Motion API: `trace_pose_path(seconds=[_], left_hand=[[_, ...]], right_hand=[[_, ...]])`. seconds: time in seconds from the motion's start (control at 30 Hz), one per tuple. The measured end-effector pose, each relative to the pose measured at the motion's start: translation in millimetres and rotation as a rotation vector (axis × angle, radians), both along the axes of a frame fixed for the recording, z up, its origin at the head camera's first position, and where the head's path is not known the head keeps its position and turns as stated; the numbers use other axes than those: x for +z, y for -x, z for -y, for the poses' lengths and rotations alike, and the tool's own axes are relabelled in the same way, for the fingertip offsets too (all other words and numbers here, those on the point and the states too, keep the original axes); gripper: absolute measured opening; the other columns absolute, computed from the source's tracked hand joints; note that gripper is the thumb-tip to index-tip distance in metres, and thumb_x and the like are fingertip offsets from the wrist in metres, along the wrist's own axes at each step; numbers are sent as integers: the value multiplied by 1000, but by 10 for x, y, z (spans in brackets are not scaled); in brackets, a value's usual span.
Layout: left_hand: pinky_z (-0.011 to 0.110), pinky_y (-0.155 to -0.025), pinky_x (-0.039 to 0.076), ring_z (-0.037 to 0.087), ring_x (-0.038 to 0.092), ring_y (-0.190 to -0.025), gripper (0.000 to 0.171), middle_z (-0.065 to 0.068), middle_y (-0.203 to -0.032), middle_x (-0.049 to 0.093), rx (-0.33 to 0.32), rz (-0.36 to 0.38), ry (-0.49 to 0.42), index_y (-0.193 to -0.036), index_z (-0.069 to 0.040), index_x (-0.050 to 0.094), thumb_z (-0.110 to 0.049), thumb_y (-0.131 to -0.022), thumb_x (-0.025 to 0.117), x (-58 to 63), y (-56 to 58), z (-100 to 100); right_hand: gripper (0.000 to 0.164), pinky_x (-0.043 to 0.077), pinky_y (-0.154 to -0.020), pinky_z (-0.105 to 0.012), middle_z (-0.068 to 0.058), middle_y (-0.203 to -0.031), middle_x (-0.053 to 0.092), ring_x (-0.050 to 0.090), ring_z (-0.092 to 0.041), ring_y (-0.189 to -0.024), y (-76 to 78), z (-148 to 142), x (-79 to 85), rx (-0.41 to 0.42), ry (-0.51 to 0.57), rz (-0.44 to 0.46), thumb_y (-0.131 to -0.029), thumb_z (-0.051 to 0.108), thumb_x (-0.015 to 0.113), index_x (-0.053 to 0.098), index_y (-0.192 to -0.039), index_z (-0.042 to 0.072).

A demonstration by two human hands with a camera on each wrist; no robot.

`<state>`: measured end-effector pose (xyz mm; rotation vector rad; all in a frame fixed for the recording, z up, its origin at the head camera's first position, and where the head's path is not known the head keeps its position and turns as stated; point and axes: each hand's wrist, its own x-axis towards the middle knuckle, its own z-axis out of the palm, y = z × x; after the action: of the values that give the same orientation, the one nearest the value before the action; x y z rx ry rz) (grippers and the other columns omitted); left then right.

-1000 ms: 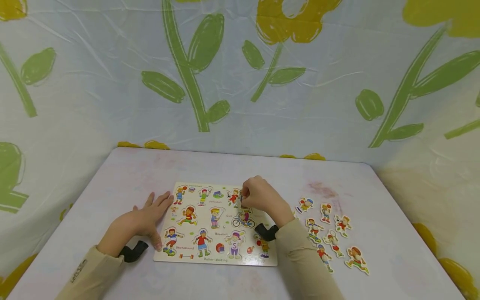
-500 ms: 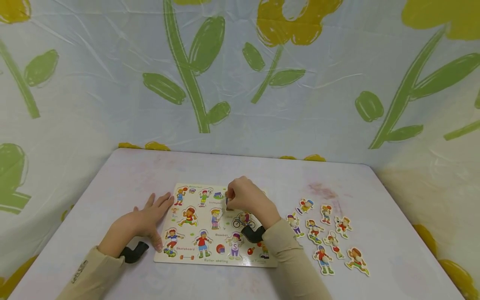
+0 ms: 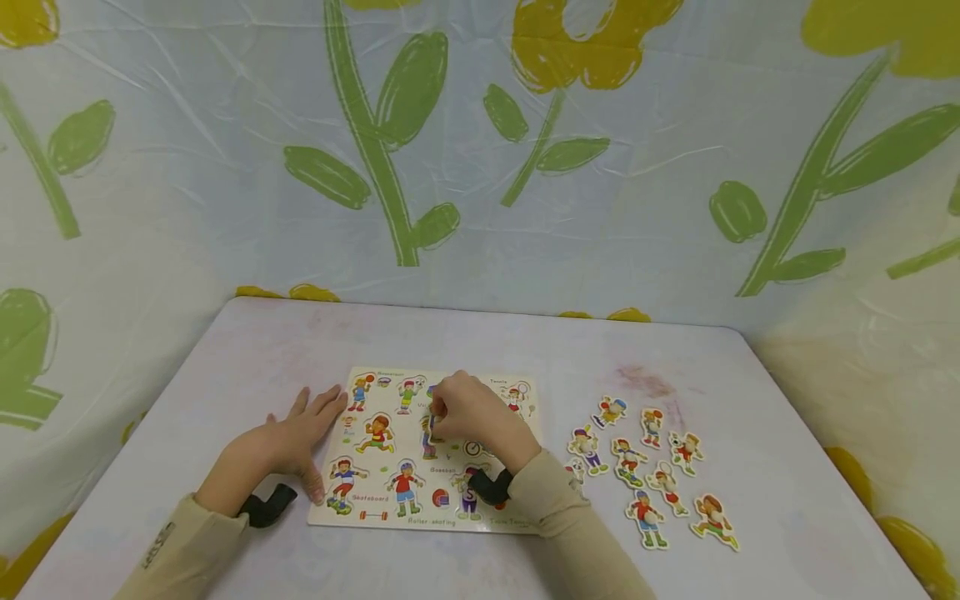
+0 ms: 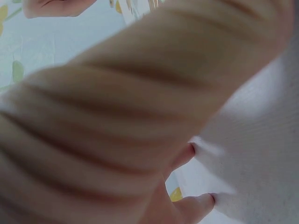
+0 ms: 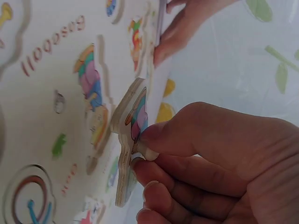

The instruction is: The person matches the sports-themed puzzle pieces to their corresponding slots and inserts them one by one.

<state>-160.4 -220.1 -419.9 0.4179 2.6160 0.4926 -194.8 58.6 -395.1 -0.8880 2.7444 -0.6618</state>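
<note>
A pale wooden peg puzzle board point(image 3: 408, 437) with printed sports figures lies on the table. My left hand point(image 3: 288, 442) rests along its left edge, fingers spread and straight. Over the middle of the board, my right hand point(image 3: 480, 417) pinches a puzzle piece by its small knob point(image 5: 148, 153) between thumb and fingertips. In the right wrist view this puzzle piece point(image 5: 135, 116) stands tilted, close over the board, beside the golfer-shaped recess point(image 5: 91, 79). The right hand hides part of the board in the head view. Mostly forearm fills the left wrist view.
Several loose knobbed puzzle pieces point(image 3: 628, 461) lie on the table right of the board. Another loose piece point(image 3: 576, 468) shows partly behind the right sleeve point(image 3: 577, 525). A flower-patterned cloth point(image 3: 637, 208) surrounds the table point(image 3: 300, 333).
My right hand has moved left and slightly nearer across the board, carrying the puzzle piece from the upper right to the golfer recess. The left hand has stayed in place.
</note>
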Motion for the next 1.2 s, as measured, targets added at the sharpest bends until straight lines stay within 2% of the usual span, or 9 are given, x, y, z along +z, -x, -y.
trace_pose_path(seconds=[0.33,0.57,0.93,1.2], left_hand=[[86,-94,6,57,-6,-143,145,22,-164,4,10,7,3,-157,-2,16,-37,-42,97,28,-6,-15],[86,-95,6,57,-6,-143,145,22,-164,4,15,9,5,-157,-2,16,-37,-42,97,40,5,-10],[86,-94,6,57,-6,-143,145,22,-164,4,9,10,3,-157,-2,16,-37,-42,97,27,2,-10],[86,-94,6,57,-7,-143,146,22,-164,3,9,10,9,-158,-3,15,-38,-42,97,0,12,-13]], right_hand=[[33,22,-48,-22,6,-56,28,23,-8,-51,-60,84,-141,32,-23,-17,-73,-1,72,48,-58,16],[27,26,-47,-20,7,-56,37,30,-6,-51,-75,113,-178,38,-28,-26,-72,1,74,54,-60,14],[29,21,-47,-21,6,-55,30,24,-6,-50,-94,119,-230,24,-14,11,-74,0,72,50,-59,13],[20,30,-48,-19,5,-60,45,36,-6,-53,-95,110,-246,9,-26,16,-76,3,74,59,-66,11]])
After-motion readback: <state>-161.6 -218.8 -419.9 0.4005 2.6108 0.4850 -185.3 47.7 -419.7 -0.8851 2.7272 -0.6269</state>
